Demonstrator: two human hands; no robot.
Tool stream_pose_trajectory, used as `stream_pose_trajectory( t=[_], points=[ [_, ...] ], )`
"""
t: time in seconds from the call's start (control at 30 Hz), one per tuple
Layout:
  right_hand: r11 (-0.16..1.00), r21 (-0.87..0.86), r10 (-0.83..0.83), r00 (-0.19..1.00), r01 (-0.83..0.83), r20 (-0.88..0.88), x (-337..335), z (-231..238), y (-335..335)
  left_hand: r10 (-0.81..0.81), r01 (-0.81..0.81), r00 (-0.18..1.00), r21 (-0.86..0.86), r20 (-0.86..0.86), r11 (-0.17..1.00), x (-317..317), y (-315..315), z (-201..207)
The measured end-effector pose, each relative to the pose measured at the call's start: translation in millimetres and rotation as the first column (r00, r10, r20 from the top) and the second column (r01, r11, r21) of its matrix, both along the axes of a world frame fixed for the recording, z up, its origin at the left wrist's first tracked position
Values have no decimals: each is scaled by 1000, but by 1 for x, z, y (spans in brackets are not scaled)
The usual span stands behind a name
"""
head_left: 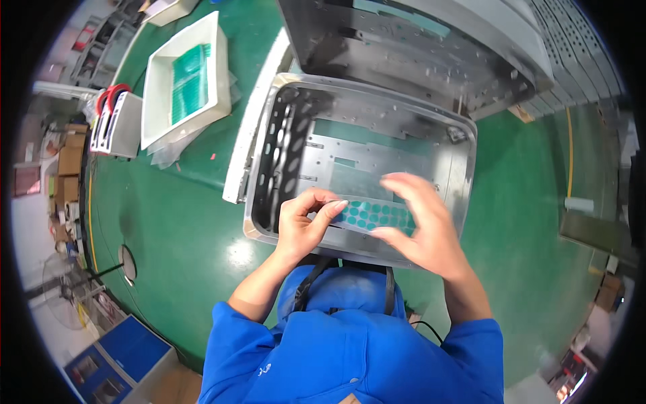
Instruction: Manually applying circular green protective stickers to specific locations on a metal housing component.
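Note:
My left hand (pixel 303 222) pinches the left end of a clear sheet of round green stickers (pixel 372 214) between thumb and fingertips. The sheet lies level above the near part of an open metal housing (pixel 259 237), its dots in rows. At the sheet's right end is my right hand (pixel 431 225), thumb and fingers spread apart in a wide C. Its thumb tip comes close to the sheet's near edge; whether it touches, I cannot tell. Inside the housing are a row of oval slots along the left wall and a flat plate with small cutouts.
Beyond the housing a second grey metal shell (pixel 410 54) stands tilted up. A white bin (pixel 153 94) with green sheets sits at the far left, beside a tape dispenser (pixel 123 124) with red rolls. Perforated grey panels (pixel 572 47) are stacked at the far right.

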State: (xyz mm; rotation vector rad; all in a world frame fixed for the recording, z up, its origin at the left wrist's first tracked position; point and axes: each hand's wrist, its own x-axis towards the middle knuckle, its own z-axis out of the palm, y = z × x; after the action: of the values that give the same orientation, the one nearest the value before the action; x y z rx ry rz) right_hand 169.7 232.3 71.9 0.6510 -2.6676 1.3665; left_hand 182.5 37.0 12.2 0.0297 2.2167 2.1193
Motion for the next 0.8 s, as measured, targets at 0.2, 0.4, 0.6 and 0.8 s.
stream_pose_trajectory(
  t=[0.2, 0.4, 0.6, 0.8],
  points=[
    [993, -113, 16, 885, 41, 466, -8, -49, -8, -70, 58, 988, 88, 139, 994, -12, 4, -21],
    [987, -134, -14, 864, 94, 504, -8, -66, -33, -178, 139, 947, 158, 268, 978, -17, -18, -33],
    [977, -187, -5, 882, 105, 471, -3, -63, -40, -229, 223, 944, 54, 236, 973, -19, -37, -32],
    [972, -189, -11, 836, 137, 548, -17, -58, -43, -206, 207, 978, -17, 23, 978, -28, -35, -36]
  ],
)
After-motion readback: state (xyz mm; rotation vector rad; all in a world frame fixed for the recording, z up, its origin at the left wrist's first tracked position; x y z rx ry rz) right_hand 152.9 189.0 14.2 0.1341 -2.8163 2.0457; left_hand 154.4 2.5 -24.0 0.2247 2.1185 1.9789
